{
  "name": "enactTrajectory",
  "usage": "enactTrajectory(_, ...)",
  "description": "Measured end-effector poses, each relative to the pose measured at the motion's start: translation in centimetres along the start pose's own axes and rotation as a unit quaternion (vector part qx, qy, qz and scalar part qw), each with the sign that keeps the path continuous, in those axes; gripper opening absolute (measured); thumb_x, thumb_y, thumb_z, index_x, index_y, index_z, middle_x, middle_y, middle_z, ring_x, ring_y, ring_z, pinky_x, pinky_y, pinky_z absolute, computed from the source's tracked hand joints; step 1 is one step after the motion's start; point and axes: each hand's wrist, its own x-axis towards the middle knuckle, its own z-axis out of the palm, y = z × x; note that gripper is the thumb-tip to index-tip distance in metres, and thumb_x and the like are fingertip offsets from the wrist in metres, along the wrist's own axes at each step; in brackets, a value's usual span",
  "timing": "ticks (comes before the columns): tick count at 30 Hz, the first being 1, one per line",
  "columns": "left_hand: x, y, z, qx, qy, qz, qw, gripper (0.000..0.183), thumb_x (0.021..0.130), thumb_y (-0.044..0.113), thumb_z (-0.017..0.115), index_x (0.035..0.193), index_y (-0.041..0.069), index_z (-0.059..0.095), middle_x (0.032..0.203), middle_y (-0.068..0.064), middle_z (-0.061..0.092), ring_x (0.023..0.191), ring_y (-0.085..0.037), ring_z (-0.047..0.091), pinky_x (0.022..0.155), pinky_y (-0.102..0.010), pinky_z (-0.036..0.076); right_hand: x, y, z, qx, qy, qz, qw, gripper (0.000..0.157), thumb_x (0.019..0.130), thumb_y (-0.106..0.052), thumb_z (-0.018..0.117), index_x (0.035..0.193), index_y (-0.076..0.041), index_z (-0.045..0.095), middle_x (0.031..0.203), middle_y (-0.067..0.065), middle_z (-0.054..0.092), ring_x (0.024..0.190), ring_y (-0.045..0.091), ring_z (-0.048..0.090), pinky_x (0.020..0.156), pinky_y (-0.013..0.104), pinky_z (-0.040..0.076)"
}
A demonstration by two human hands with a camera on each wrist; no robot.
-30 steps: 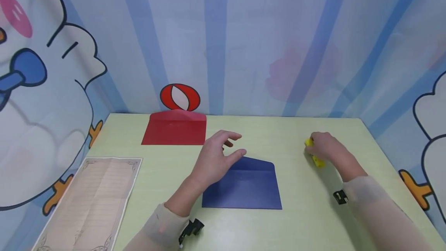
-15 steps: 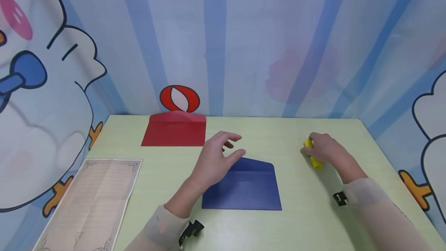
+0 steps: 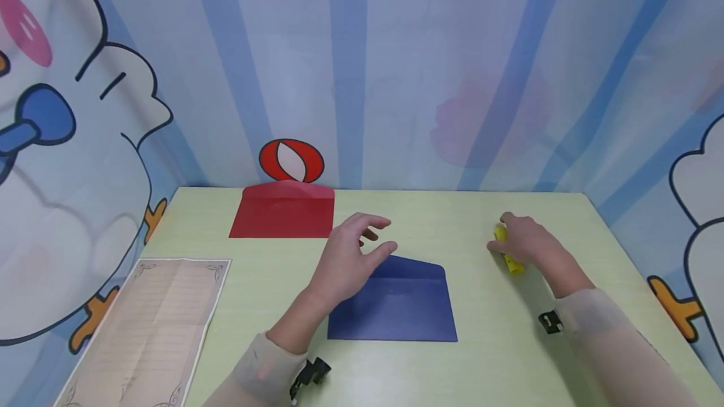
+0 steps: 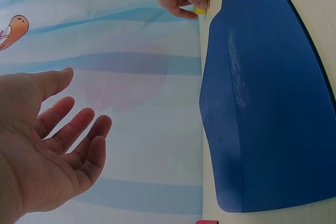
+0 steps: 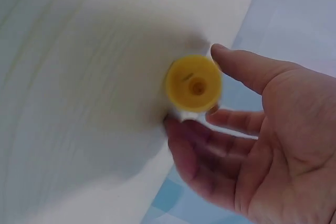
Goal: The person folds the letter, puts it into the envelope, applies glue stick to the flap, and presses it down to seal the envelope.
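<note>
My right hand (image 3: 526, 238) is around a yellow glue stick (image 3: 512, 262) lying at the right of the table. Its thumb and fingers are spread to either side of it and look loosened. In the right wrist view the glue stick's round end (image 5: 184, 82) faces the camera, close to the thumb. Over the upper left of a blue envelope (image 3: 396, 306), my left hand (image 3: 347, 259) hovers with relaxed, slightly bent fingers and holds nothing. The envelope's flap (image 4: 223, 124) is raised in the left wrist view.
A red envelope (image 3: 283, 215) lies at the back left with its flap up. A creased sheet of letter paper (image 3: 153, 325) with an ornate border is at the front left. A printed cloth wall (image 3: 396, 80) rises behind the table.
The right thumb has moved out to the left and the fingers have parted from their pinch on the glue stick, which shifted slightly. The left hand stays nearly still.
</note>
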Motion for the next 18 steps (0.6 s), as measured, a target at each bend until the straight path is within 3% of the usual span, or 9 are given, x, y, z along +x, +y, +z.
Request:
enactTrajectory(5, 0.0, -0.2, -0.3, 0.007, 0.0, -0.004, 1.0, 0.046, 0.092, 0.02, 0.085, 0.134, 0.013, 0.07, 0.13, -0.003, 0.068, 0.107, -0.022, 0.069, 0.092, -0.046, 0.058, -0.9, -1.1, -0.2, -0.037, 0.066, -0.014, 0.997, 0.086, 0.099, -0.043, 0.073, 0.153, 0.012, 0.035, 0.139, 0.04, 0.049, 0.11, 0.051, 0.059, 0.09, 0.067, 0.052)
enactTrajectory(9, 0.3, -0.9, -1.1, 0.04, -0.012, -0.014, 0.999, 0.048, 0.092, 0.021, 0.086, 0.136, 0.012, 0.07, 0.13, -0.005, 0.068, 0.107, -0.023, 0.068, 0.09, -0.045, 0.06, -1.8, -3.1, -0.5, -0.023, 0.093, -0.056, 0.994, 0.076, 0.101, -0.039, 0.071, 0.153, 0.008, 0.042, 0.143, 0.037, 0.05, 0.122, 0.054, 0.056, 0.092, 0.067, 0.051)
enactTrajectory(14, 1.3, -3.0, -2.5, 0.128, -0.066, -0.049, 0.9884, 0.055, 0.09, 0.026, 0.087, 0.139, 0.012, 0.068, 0.132, -0.007, 0.067, 0.111, -0.025, 0.067, 0.089, -0.04, 0.061, -2.6, -5.8, -0.6, 0.033, 0.054, -0.126, 0.99, 0.064, 0.103, -0.035, 0.071, 0.151, 0.002, 0.051, 0.137, 0.028, 0.06, 0.12, 0.044, 0.063, 0.095, 0.06, 0.052)
enactTrajectory(18, 2.0, -5.1, -3.4, 0.195, -0.149, -0.083, 0.9659, 0.061, 0.087, 0.028, 0.09, 0.141, 0.011, 0.067, 0.13, -0.009, 0.067, 0.114, -0.026, 0.065, 0.09, -0.04, 0.06, -2.8, -7.1, 0.0, 0.06, 0.013, -0.189, 0.98, 0.054, 0.102, -0.027, 0.073, 0.144, 0.003, 0.058, 0.127, 0.023, 0.067, 0.109, 0.035, 0.068, 0.089, 0.051, 0.056)
